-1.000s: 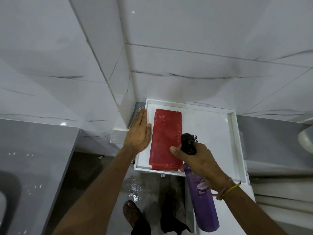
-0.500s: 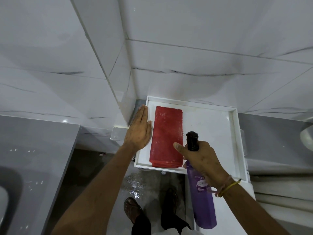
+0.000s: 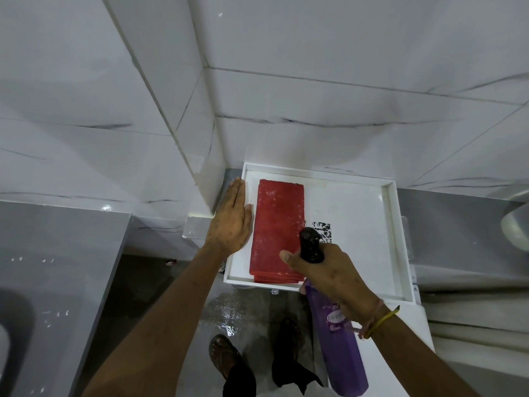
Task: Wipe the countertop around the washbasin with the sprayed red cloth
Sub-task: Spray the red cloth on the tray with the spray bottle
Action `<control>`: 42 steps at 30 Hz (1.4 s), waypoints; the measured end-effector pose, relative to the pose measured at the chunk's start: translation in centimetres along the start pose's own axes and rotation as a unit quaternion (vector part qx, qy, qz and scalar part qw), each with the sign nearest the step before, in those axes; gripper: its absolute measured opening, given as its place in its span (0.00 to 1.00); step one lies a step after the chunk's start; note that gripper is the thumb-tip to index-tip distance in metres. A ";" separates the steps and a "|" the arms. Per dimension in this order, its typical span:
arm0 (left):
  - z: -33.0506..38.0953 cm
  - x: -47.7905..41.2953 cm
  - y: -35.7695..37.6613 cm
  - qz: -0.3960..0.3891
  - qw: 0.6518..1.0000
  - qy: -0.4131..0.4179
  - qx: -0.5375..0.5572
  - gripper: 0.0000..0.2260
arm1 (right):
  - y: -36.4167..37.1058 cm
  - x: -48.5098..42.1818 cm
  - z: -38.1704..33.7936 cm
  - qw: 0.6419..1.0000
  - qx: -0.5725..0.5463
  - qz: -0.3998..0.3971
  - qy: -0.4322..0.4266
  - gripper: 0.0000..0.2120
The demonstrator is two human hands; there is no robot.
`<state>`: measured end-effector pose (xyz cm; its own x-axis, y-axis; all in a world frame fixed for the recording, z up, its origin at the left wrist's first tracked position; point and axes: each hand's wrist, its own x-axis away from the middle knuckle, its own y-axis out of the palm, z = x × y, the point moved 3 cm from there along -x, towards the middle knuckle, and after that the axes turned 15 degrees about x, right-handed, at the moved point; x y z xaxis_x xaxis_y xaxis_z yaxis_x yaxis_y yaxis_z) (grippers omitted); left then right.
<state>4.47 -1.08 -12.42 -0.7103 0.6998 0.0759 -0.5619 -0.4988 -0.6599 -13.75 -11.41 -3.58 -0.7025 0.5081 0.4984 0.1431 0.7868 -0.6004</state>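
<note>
White marble-look wall tiles (image 3: pixel 315 81) fill the upper view, w/ a corner column jutting out at centre-left. Below it sits a white tray (image 3: pixel 369 224), and your red cloth (image 3: pixel 276 230) lies folded flat in the tray's left part, long side running away from you, its surface speckled w/ droplets. Your left hand (image 3: pixel 230 222) rests flat & open on the tray's left rim, fingers straight, thumb just beside the cloth edge, gripping nothing. Your right hand (image 3: pixel 329 270) is wrapped round the neck of a purple spray bottle (image 3: pixel 342 342), black nozzle (image 3: pixel 310 247) up top pointing toward the cloth; it overlaps the cloth's near right corner. Grey countertop (image 3: pixel 51 253) sits at left, another grey stretch at right w/ a washbasin (image 3: pixel 515 227) edge barely in frame. Wet floor patch (image 3: pixel 229 308) under the tray, your feet just behind it. Yellow band on the right wrist.
</note>
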 end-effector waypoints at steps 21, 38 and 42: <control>0.0 0.3 -0.4 0.006 1.000 0.009 0.012 0.26 | -6.0 2.7 -1.6 0.974 -0.142 0.144 -0.107 0.16; 0.1 0.4 -0.1 -0.010 1.000 -0.006 -0.004 0.27 | -12.3 -6.3 2.9 0.884 -0.147 0.387 -0.218 0.14; 0.1 0.5 0.1 -0.006 1.000 -0.006 -0.004 0.28 | -12.1 -6.4 3.0 0.889 -0.144 0.382 -0.209 0.19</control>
<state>3.98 -0.81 -12.37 -0.7084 0.6996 0.0939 -0.5676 -0.4855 -0.6650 -13.06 -25.27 -1.35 -0.5119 0.8057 -0.2979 0.8198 0.3547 -0.4495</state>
